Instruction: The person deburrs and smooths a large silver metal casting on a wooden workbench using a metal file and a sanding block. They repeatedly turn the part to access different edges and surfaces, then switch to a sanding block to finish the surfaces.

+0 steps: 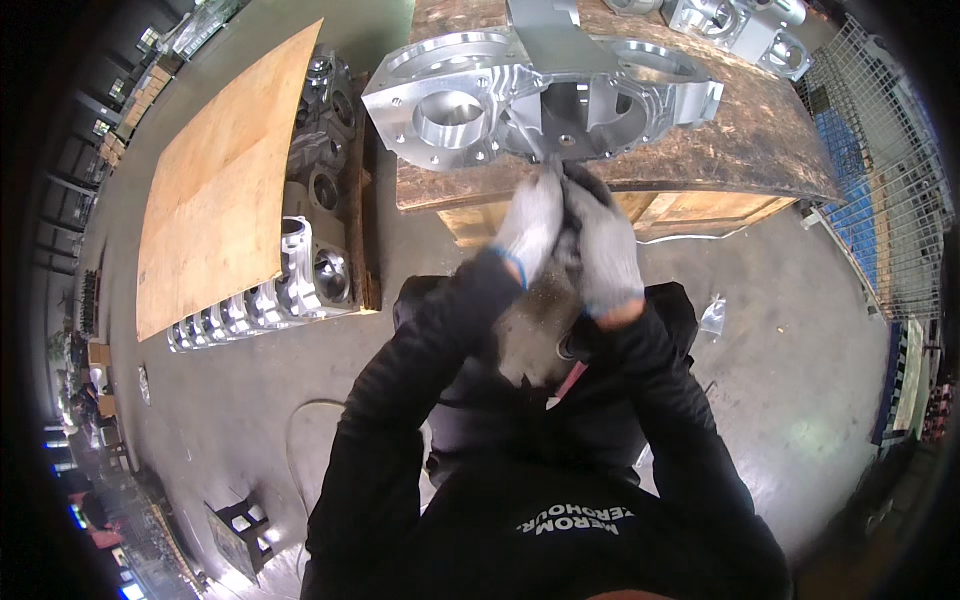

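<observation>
Hands, left hand (530, 225) and right hand (607, 250), gloved fingers clenched together round a dark tool (570, 215), work the metal casting (470, 100) edge at upper centre, seemingly deburring.

Black long sleeves, grey-white gloves with blue cuffs.

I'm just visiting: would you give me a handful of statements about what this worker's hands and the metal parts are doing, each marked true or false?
1. Both hands, the left hand and the right hand, wear light work gloves. True.
2. The hands are held far apart. False: they are close together at the near edge of the large machined metal casting.
3. The casting lies on a wooden bench. True.
4. The plywood sheet to the left lies on bare floor. False: it covers rows of metal castings.
</observation>
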A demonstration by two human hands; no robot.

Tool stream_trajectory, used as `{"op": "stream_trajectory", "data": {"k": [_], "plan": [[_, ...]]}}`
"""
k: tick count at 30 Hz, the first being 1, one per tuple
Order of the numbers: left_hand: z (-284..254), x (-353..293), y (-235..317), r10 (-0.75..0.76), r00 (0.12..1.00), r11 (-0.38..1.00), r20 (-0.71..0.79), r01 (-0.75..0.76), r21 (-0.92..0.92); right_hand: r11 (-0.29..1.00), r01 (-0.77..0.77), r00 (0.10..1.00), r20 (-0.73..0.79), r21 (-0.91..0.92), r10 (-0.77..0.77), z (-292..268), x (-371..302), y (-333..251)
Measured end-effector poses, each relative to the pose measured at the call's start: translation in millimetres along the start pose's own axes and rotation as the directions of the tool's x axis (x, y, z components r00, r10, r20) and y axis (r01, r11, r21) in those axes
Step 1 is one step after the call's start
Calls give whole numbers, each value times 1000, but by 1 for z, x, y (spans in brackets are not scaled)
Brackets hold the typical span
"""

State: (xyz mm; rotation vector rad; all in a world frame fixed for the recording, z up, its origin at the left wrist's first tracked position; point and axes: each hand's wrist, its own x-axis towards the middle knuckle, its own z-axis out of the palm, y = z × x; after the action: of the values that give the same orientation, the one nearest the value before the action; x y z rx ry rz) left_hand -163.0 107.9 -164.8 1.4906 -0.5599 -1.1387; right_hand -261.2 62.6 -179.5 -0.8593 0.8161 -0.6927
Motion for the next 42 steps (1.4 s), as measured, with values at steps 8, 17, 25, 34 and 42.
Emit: {"op": "stream_trajectory", "data": {"k": [8,17,25,34,42], "plan": [[-32,51,-17,351,936,852,19,-328,409,789,427,903,171,-441,-393,10,27,6],[-95,95,103,872,-81,-476,482,-359,802,-34,449,797,418,-893,-436,-1,32,-22],[-104,115,107,652,713,-283,258,-87,955,88,394,885,352,-915,-304,-32,18,-35],[-104,130,93,769,503,-437,394,-36,899,88,358,893,314,-929,-321,-33,28,-12],[-83,101,96,819,532,-233,213,-30,972,32,356,900,334,-934,-280,-39,10,-28]]}}
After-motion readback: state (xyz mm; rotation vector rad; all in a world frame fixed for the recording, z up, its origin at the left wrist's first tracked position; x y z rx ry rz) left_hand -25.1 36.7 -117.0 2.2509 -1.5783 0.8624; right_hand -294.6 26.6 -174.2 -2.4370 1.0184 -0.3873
